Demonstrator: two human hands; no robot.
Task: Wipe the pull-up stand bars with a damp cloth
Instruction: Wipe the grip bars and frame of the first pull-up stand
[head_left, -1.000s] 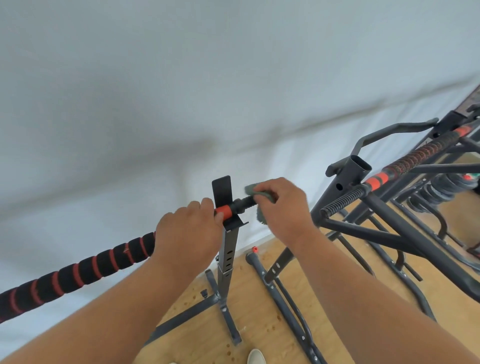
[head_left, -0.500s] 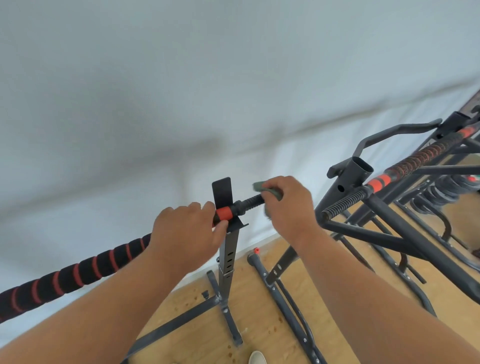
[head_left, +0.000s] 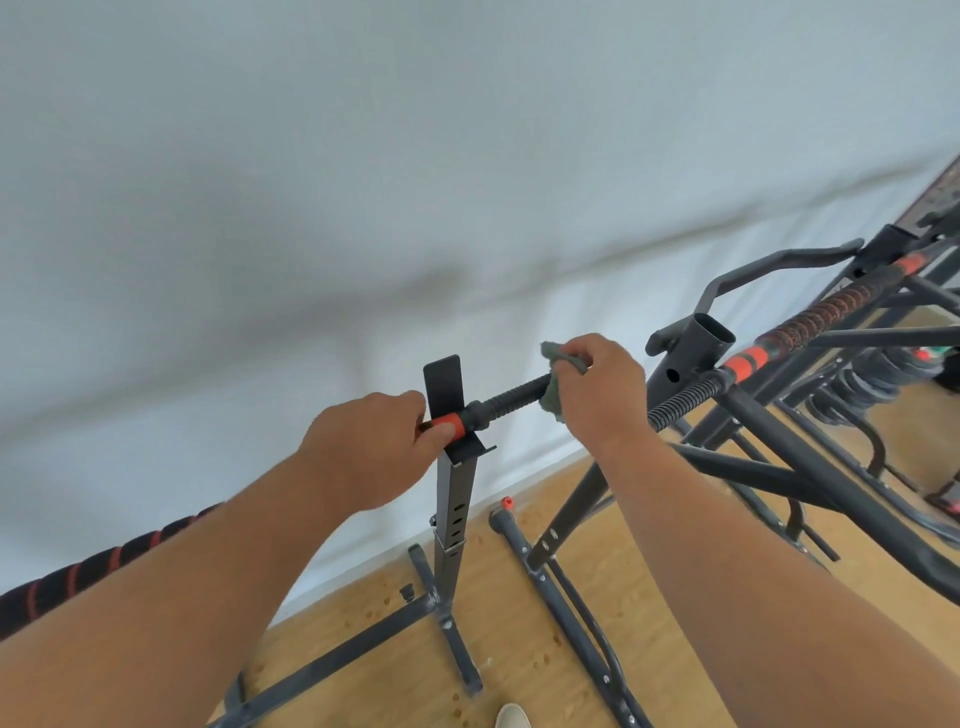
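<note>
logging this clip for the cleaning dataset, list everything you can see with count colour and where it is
bar: 1, black ribbed end with an orange collar, resting in the cradle at centre, black and red padding running off to the lower left
cloth: 1, grey-green, wrapped round the bar's right end
upright stand: 1, dark grey, centre, feet on the floor
second bar: 1, black and orange, on the frame at right
metal frame: 1, dark grey, right side
floor: 1, light wood, bottom
wall: 1, white, top
left hand: 1, grips the orange collar
right hand: 1, holds the cloth on the bar
</note>
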